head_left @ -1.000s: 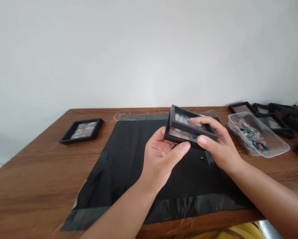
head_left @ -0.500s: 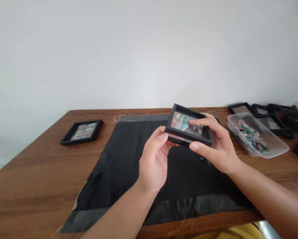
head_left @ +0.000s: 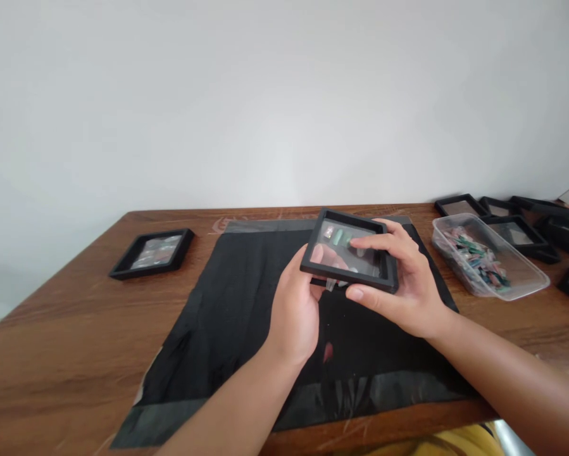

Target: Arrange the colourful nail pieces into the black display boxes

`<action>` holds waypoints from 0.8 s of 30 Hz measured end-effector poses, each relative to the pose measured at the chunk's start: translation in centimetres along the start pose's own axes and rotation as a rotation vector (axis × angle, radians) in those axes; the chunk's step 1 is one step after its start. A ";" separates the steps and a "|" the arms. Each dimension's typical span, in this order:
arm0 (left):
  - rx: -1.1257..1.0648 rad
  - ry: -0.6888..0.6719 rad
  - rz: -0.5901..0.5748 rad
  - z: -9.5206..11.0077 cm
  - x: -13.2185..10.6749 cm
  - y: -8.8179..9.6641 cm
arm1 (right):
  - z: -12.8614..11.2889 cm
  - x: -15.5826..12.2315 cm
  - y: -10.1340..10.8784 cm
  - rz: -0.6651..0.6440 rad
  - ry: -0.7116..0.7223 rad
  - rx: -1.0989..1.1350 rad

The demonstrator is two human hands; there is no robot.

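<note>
1. The black frame case (head_left: 348, 250) was held in the air above the far middle of the black mat (head_left: 237, 316). It lay nearly flat, with its clear window facing up and small coloured pieces visible behind the film.
2. It looked light and stiff at the rim, but the clear film probably gives under pressure. The safer hold was likely on the black edges and corners, not on the window.
3. The left hand (head_left: 296, 310) gripped the case's near-left corner from below, with its thumb tip lying at the edge of the window.
4. The right hand (head_left: 398, 285) clasped the right side, thumb on the near edge and forefinger stretched across the film.
5. A small reddish piece (head_left: 328, 351) showed on the mat below the hands.
6. On the wooden table (head_left: 51, 342), a second case (head_left: 152, 252) lay well off to the left. A clear tub (head_left: 488, 256) of coloured bits stood to the right, with empty cases (head_left: 521, 231) beyond it.
7. One second earlier the case's two halves had gaped apart at a steep tilt. They had since come together and levelled, and the case had shifted slightly left.
8. The reddish piece had not been on the mat earlier.
</note>
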State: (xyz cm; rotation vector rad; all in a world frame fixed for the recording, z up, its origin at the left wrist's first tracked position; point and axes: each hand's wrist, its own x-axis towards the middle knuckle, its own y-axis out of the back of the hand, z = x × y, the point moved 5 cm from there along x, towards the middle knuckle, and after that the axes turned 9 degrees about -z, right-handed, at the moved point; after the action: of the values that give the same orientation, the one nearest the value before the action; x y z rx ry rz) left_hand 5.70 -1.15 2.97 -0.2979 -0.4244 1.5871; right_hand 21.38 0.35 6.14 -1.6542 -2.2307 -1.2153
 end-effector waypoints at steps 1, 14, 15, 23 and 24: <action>-0.004 0.009 0.005 0.0 0.1 0.0 | 0.3 0.0 -0.1 0.001 -0.019 0.001; 0.511 0.341 -0.031 -2.2 3.1 2.3 | 7.4 1.3 -1.5 -0.181 -0.400 0.292; 0.557 0.351 -0.053 -2.2 3.3 2.5 | 7.8 1.3 -1.5 -0.197 -0.430 0.284; 1.162 0.355 -0.127 -2.1 3.5 3.9 | 8.2 1.8 -1.3 -0.318 -0.549 0.023; 1.226 0.364 -0.131 -1.9 3.5 3.8 | 8.3 1.8 -1.2 -0.330 -0.578 -0.022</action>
State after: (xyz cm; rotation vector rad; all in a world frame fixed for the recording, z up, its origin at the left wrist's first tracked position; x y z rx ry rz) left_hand 2.91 2.37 -0.23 0.3801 0.8012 1.3608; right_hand 22.57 6.98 0.85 -1.8849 -2.9346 -0.8893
